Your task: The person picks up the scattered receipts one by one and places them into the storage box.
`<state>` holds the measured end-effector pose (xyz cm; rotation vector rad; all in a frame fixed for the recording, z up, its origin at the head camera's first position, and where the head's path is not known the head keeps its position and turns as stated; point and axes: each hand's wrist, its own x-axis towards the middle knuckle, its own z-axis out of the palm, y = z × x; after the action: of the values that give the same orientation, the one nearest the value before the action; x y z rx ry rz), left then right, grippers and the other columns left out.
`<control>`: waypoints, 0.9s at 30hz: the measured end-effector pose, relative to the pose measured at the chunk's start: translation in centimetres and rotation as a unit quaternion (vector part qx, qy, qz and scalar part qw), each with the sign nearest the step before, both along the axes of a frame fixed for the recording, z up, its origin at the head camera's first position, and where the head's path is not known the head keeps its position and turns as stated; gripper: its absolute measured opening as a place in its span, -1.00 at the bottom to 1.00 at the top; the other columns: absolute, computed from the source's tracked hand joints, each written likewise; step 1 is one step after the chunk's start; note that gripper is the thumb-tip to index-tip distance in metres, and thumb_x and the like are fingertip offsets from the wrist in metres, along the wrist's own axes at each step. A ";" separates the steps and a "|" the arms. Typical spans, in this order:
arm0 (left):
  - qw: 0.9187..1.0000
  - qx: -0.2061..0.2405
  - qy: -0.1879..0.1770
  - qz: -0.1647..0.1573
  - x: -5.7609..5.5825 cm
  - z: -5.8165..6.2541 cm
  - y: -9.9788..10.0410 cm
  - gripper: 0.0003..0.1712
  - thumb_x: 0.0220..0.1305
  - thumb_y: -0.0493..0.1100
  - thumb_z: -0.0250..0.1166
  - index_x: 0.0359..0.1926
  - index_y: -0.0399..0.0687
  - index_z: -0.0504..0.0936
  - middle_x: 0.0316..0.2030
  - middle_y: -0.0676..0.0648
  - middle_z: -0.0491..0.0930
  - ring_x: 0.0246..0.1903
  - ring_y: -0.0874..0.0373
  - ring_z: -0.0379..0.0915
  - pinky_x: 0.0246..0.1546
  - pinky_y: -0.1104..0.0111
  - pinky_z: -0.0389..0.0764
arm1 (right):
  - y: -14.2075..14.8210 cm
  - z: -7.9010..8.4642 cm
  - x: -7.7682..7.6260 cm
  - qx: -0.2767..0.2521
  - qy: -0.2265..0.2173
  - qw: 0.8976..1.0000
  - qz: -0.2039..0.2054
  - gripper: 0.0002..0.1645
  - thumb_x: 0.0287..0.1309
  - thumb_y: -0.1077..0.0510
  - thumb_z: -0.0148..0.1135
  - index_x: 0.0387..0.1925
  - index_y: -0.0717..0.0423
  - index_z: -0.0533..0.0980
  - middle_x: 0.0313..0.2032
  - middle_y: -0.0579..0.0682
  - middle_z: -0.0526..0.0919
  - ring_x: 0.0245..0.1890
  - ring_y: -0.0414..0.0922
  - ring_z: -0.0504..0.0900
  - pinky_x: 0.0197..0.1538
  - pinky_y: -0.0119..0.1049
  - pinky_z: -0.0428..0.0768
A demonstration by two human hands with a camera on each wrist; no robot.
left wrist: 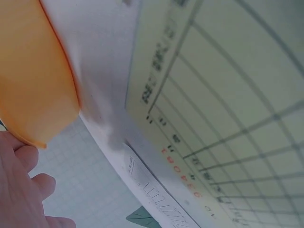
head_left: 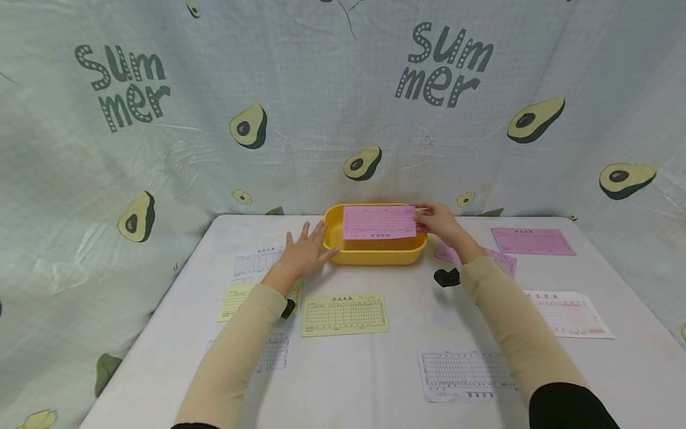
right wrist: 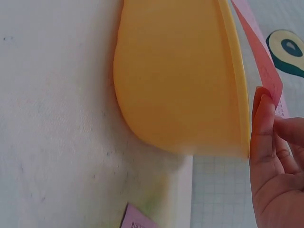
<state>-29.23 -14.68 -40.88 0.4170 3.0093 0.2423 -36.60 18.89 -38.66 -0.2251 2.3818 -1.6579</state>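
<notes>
Head view: held pink slip (head_left: 379, 222) hides part of yellow basin (head_left: 375, 258). Left sleeve (head_left: 236, 351) covers some of yellow slip (head_left: 236, 299), 8 o'clock; right sleeve (head_left: 522, 333) covers end of white slip (head_left: 463, 375), 5 o'clock. Fine print (head_left: 345, 314) too small. Left wrist: left hand (left wrist: 20, 187) cropped, 8 o'clock. Right wrist: right hand (right wrist: 278, 166) cropped, 4 o'clock.

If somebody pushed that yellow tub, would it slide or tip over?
The tub would probably slide rather than tip: it is low, wide and sits flat on the table. It looks smooth and thin-walled, so it is likely light for its size and might flex a little if squeezed.
</notes>
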 end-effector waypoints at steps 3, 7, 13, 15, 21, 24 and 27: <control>1.000 0.003 -0.001 -0.001 0.1 -0.1 0.0 -0.02 0.56 0.38 -0.15 0.65 -0.16 -0.17 0.63 -0.11 -0.19 0.58 -0.22 -0.38 0.42 -0.37 -0.26 | -0.5 0.1 -0.1 0.005 -0.001 1.000 -0.003 -0.44 0.56 0.26 0.01 0.48 0.34 0.26 0.15 0.35 0.52 -0.23 -0.19 0.63 -0.04 -0.39 0.68; 1.000 0.006 -0.001 -0.005 0.1 -0.2 0.0 -0.02 0.56 0.38 -0.16 0.65 -0.17 -0.17 0.63 -0.12 -0.18 0.58 -0.23 -0.37 0.41 -0.38 -0.25 | -0.9 0.1 -0.3 0.009 -0.001 1.000 -0.007 -0.46 0.56 0.27 0.01 0.46 0.34 0.28 0.15 0.34 0.52 -0.23 -0.17 0.62 -0.10 -0.45 0.67; 1.000 0.005 0.002 -0.003 0.0 0.1 0.0 -0.02 0.56 0.38 -0.15 0.65 -0.17 -0.16 0.63 -0.10 -0.20 0.58 -0.24 -0.35 0.41 -0.38 -0.24 | -1.6 0.0 -0.8 0.011 -0.010 1.000 -0.006 -0.44 0.54 0.31 0.01 0.46 0.40 0.24 0.12 0.37 0.50 -0.32 -0.24 0.59 -0.18 -0.49 0.66; 1.000 0.005 0.000 -0.003 0.0 0.1 -0.1 -0.02 0.56 0.38 -0.15 0.65 -0.17 -0.17 0.63 -0.10 -0.21 0.58 -0.23 -0.36 0.41 -0.38 -0.24 | -2.0 0.0 -0.8 0.016 -0.012 1.000 -0.005 -0.43 0.53 0.32 0.01 0.47 0.42 0.23 0.13 0.38 0.50 -0.32 -0.23 0.60 -0.17 -0.48 0.67; 1.000 0.009 -0.003 0.002 0.0 0.2 -0.1 -0.02 0.56 0.39 -0.16 0.65 -0.15 -0.17 0.63 -0.08 -0.21 0.58 -0.21 -0.40 0.42 -0.36 -0.26 | -3.0 0.0 -0.9 0.042 -0.014 0.999 0.000 -0.45 0.50 0.35 0.02 0.44 0.39 0.28 0.09 0.36 0.53 -0.31 -0.16 0.61 -0.18 -0.46 0.68; 1.000 0.009 -0.003 0.002 0.0 0.2 -0.1 -0.01 0.55 0.40 -0.16 0.65 -0.13 -0.18 0.63 -0.07 -0.21 0.58 -0.21 -0.39 0.42 -0.36 -0.26 | -3.3 -0.1 -0.9 0.060 -0.002 0.998 0.000 -0.48 0.47 0.38 0.02 0.40 0.41 0.33 0.01 0.33 0.55 -0.34 -0.16 0.61 -0.15 -0.38 0.71; 1.000 0.007 -0.003 0.000 0.1 0.2 -0.1 -0.02 0.55 0.40 -0.16 0.65 -0.12 -0.19 0.63 -0.07 -0.21 0.58 -0.22 -0.38 0.42 -0.37 -0.25 | -3.6 -0.2 -0.9 0.087 0.012 0.996 0.000 -0.50 0.45 0.39 0.02 0.36 0.39 0.37 -0.06 0.29 0.54 -0.32 -0.11 0.61 -0.06 -0.23 0.72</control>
<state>-29.17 -14.73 -40.67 0.4156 3.0039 0.2643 -37.47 15.26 -38.89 -0.2138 2.5266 -1.4438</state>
